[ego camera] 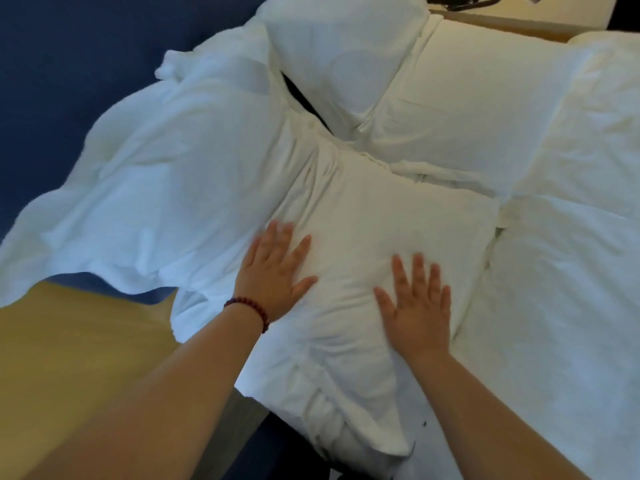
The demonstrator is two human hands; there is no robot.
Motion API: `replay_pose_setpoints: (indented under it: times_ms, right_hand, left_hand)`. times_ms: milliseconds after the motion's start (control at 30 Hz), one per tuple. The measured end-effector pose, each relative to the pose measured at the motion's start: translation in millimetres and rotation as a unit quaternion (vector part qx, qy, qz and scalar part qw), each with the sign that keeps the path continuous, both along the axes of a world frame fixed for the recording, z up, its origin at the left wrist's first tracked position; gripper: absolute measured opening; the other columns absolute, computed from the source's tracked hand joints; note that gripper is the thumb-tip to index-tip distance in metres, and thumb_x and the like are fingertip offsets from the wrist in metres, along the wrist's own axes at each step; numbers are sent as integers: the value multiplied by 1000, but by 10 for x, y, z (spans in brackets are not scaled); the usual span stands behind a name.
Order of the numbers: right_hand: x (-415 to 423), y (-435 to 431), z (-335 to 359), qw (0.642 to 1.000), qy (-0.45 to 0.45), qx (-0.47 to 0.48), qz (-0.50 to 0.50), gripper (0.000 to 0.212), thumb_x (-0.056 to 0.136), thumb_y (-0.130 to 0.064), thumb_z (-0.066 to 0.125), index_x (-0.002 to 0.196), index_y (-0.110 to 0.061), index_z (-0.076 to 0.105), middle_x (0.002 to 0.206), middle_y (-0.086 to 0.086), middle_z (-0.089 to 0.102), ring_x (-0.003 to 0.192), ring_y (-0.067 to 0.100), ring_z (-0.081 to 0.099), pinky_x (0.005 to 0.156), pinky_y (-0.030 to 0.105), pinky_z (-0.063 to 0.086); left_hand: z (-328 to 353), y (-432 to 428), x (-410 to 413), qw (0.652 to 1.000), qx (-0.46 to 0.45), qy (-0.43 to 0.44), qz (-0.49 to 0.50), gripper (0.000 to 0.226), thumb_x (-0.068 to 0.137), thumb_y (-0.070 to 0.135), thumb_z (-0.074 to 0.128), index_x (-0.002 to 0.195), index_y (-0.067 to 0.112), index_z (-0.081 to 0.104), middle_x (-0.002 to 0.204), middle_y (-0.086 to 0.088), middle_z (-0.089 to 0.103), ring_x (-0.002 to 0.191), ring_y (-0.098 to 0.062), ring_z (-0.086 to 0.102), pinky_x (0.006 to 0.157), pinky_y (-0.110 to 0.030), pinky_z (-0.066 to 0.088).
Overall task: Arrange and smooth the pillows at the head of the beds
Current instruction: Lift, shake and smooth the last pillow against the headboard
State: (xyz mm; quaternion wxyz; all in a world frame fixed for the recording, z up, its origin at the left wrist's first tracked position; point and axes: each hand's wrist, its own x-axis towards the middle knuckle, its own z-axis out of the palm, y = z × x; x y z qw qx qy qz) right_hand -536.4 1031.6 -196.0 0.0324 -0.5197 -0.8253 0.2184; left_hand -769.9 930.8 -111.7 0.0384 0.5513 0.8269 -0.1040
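Note:
A white pillow (pixel 374 220) lies in front of me at the head of the bed, its near end creased. My left hand (pixel 273 271) presses flat on the pillow's left part, fingers spread; a dark red bead bracelet sits on that wrist. My right hand (pixel 419 303) lies flat on the pillow's right part, fingers straight and spread. A second white pillow (pixel 343 53) leans at the top, beside another one (pixel 478 95) to its right. A crumpled white pillow (pixel 166 188) rests to the left against the blue headboard (pixel 69 64).
The white duvet (pixel 561 306) covers the bed on the right. A yellow wooden ledge (pixel 69 358) runs along the lower left. At the top right a bedside surface (pixel 519 8) carries dark cables.

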Motion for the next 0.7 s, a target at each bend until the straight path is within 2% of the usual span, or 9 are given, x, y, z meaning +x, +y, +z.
replay_pose_setpoints:
  times_ms: [100,200,267,333,400,500,567,633,700]
  right_hand:
    - [-183,-74,249,999,-6,-34,-22,73,87,-74,1,153,-41,-4,165,7,-5,150,33,-6,118,57,6]
    - [-602,-193,581,997,52,-1,48,72,91,-71,6,155,-38,7,164,12,4,150,35,1,118,59,11]
    - [-965,-268,846,985,123,34,118,68,93,-67,16,155,-37,16,163,12,13,150,35,8,118,56,16]
    - [-1348,-317,1115,966,173,61,180,65,96,-64,21,155,-35,20,162,13,19,150,34,11,118,53,21]
    - [-1730,-357,1391,946,211,90,228,65,97,-62,24,154,-32,23,160,14,23,149,33,15,118,48,25]
    - [-2267,-447,1765,910,247,148,298,62,98,-58,31,153,-30,26,159,10,27,148,31,21,116,42,25]
    - [-2583,-528,1965,874,259,198,359,57,100,-52,38,151,-28,32,158,7,31,147,29,24,116,44,25]
    - [-2863,-602,2080,833,257,240,427,52,99,-43,48,148,-28,39,154,6,38,143,29,31,116,47,25]
    - [-3086,-596,2131,818,244,260,451,49,94,-36,56,142,-27,49,141,6,52,132,30,44,110,49,31]
  left_hand:
    - [298,-312,-175,995,77,-11,55,71,92,55,26,152,19,33,159,-7,29,146,-26,28,116,-43,27]
    - [548,-686,-266,979,181,-8,94,60,95,45,38,147,16,41,154,-7,39,140,-28,39,112,-46,36]
    - [676,-886,-337,946,288,2,147,54,97,34,52,145,14,43,152,-7,41,138,-29,39,114,-45,33]
    - [824,-1039,-419,887,389,-22,249,56,95,25,61,146,14,41,154,-9,36,140,-30,33,115,-38,24]
    - [973,-1146,-530,806,473,-68,349,63,94,24,63,149,13,35,155,-10,30,143,-30,25,115,-34,20]
    - [1175,-1253,-716,698,553,-108,442,74,90,30,69,150,14,29,154,-7,28,142,-23,26,116,-36,26]
    - [1267,-1294,-837,633,578,-146,494,78,86,34,72,150,16,29,149,-3,33,139,-18,32,115,-36,30]
    - [1310,-1366,-966,575,594,-197,528,71,82,38,76,140,19,40,139,3,43,131,-15,43,111,-37,39]
    - [1345,-1456,-1086,524,600,-261,546,44,80,41,76,114,23,54,117,3,59,107,-14,59,98,-38,51]
